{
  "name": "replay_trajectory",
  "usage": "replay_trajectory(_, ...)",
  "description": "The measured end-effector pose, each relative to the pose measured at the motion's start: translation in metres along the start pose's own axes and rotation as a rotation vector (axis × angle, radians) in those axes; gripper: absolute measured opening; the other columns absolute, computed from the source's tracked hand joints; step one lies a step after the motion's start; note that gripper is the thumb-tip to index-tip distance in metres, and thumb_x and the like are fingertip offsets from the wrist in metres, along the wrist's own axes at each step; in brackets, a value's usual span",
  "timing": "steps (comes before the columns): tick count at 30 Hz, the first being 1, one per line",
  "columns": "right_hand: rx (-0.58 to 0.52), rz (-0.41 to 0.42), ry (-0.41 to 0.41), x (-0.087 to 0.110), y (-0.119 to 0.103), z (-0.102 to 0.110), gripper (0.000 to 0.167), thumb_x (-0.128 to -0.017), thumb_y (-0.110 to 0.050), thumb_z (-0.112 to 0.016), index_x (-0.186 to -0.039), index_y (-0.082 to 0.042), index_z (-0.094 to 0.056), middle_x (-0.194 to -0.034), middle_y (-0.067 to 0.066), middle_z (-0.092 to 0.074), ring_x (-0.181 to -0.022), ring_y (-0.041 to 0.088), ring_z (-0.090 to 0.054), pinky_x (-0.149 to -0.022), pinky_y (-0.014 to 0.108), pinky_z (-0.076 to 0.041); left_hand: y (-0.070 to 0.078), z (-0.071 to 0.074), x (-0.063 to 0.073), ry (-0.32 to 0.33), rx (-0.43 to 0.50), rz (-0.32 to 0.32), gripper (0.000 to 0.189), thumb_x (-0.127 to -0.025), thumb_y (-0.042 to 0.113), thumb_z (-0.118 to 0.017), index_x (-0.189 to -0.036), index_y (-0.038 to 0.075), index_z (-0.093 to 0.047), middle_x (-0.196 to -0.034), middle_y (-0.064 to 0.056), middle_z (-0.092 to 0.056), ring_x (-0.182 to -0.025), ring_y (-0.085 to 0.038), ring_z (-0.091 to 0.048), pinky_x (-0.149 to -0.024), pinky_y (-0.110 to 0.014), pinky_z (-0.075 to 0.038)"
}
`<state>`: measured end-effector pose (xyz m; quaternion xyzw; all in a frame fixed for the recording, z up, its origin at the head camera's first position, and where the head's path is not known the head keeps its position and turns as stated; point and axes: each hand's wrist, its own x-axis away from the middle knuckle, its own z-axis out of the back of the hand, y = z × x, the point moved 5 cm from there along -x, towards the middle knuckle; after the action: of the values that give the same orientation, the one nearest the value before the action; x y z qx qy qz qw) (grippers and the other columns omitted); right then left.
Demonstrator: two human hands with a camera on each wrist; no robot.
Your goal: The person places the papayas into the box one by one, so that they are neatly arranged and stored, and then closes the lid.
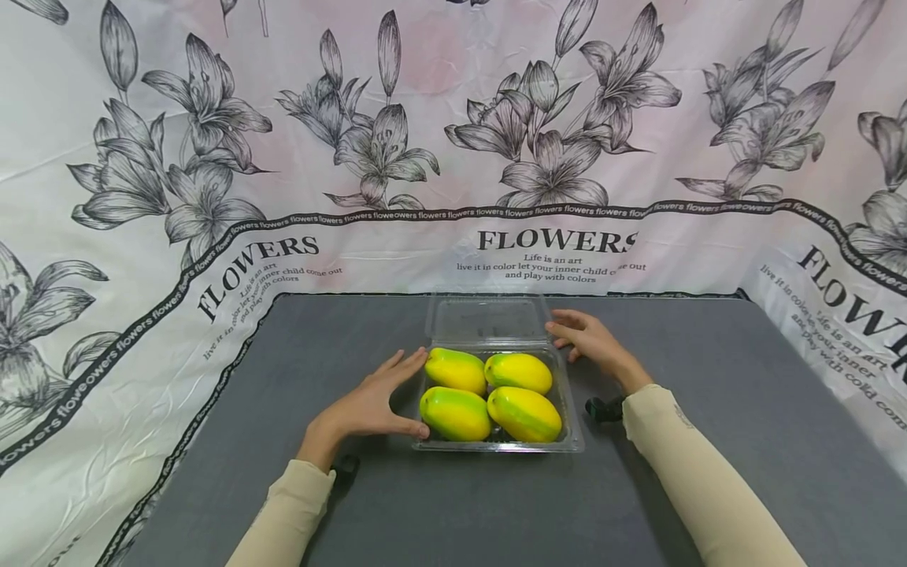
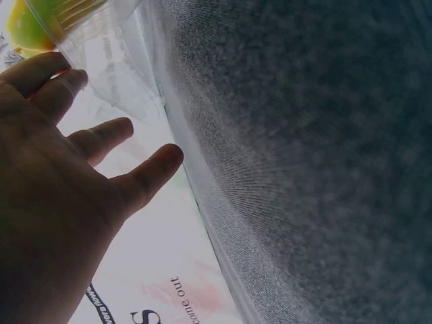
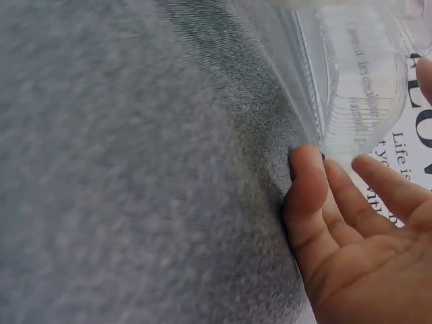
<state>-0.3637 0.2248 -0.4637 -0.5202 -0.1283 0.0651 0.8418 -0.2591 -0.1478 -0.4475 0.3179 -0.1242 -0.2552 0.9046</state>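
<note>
Several yellow-green mangoes (image 1: pixel 524 413) sit in two rows inside a clear plastic clamshell box (image 1: pixel 499 447). Its transparent lid (image 1: pixel 489 321) is folded back on the far side. My left hand (image 1: pixel 368 402) spreads along the box's left side, fingertips at the far-left wall and thumb at the near-left corner. In the left wrist view its fingers (image 2: pixel 104 138) are extended beside the clear plastic. At the lid's right edge is my right hand (image 1: pixel 591 342), fingers loosely bent. The right wrist view has its fingertips (image 3: pixel 309 158) right at the edge of the clear plastic.
Dark grey cloth (image 1: pixel 489 512) covers the table under the box. A white curtain (image 1: pixel 397 260) with printed flowers and lettering hangs along the back and both sides. A small black device (image 1: pixel 604 409) is at the right wrist, another (image 1: pixel 346 466) at the left.
</note>
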Motion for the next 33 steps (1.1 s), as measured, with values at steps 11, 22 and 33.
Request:
replay_trajectory(11, -0.176, 0.036, -0.033, -0.006, -0.001, -0.003, 0.068, -0.105, -0.032, -0.057, -0.161, -0.007, -0.028, -0.145, 0.024, -0.045, -0.089, 0.008, -0.061, -0.067, 0.026, -0.055, 0.0, -0.001, -0.001, -0.001, -0.002, 0.004, 0.119, -0.073, 0.061, -0.085, -0.165, 0.033, -0.014, -0.172, 0.012, -0.01, -0.161, -0.032, 0.001, -0.117, -0.077, -0.016)
replay_trajectory(22, -0.243, 0.197, -0.009, 0.001, -0.016, 0.005, 0.067, -0.103, -0.015, -0.059, -0.161, -0.008, -0.027, -0.109, 0.001, -0.06, -0.087, 0.007, -0.061, -0.075, 0.025, -0.056, 0.0, 0.0, -0.002, 0.003, -0.013, 0.026, 0.119, -0.072, 0.062, -0.085, -0.164, 0.034, -0.014, -0.172, 0.014, -0.009, -0.161, -0.032, 0.001, -0.116, -0.078, -0.015)
replay_trajectory(33, -0.175, 0.234, -0.01, 0.01, -0.026, 0.011, 0.076, -0.098, -0.015, -0.068, -0.162, -0.015, -0.027, -0.112, 0.003, -0.06, -0.094, 0.009, -0.064, -0.083, 0.034, -0.056, -0.001, 0.0, -0.001, 0.001, -0.009, -0.015, 0.119, -0.074, 0.059, -0.085, -0.165, 0.029, -0.014, -0.173, 0.004, -0.011, -0.161, -0.036, 0.001, -0.114, -0.08, -0.014)
